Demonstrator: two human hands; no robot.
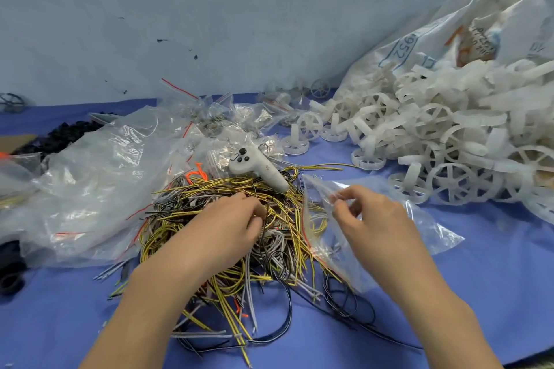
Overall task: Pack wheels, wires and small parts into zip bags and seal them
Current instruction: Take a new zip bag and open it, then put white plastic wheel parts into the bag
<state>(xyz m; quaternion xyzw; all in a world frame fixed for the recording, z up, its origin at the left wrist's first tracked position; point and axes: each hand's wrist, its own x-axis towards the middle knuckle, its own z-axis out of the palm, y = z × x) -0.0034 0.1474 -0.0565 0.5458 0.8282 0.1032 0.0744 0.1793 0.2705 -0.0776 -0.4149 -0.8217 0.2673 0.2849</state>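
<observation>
Nearest you, loose wire ends trail over the blue surface (494, 293); just beyond them your left hand (230, 228) is sunk into the tangled pile of wires (239, 255), its fingers curled into the yellow, black and grey strands, apparently gathering a few, though I cannot tell how many it has hold of; your right hand (368, 219) pinches the mouth of a clear zip bag (419, 231) between thumb and fingertips, holding it open beside the pile; that bag lies partly over the wires and seems to hold one wheel and a few strands already, though the plastic blurs what is inside; so by my reading this bag is part filled and not yet sealed; past the pile a white handheld controller (260, 168) rests on the wires; to the left a large crumpled plastic sheet (90, 189) covers the surface, with black parts (66, 135) behind it; further back sits a heap of small zip bags (227, 120) with red strips, some seemingly filled with small parts; far right, a big stock of white wheels (449, 141) spills from a woven sack (419, 39); judging by the unpacked wires and wheels, most of the job looks left.
</observation>
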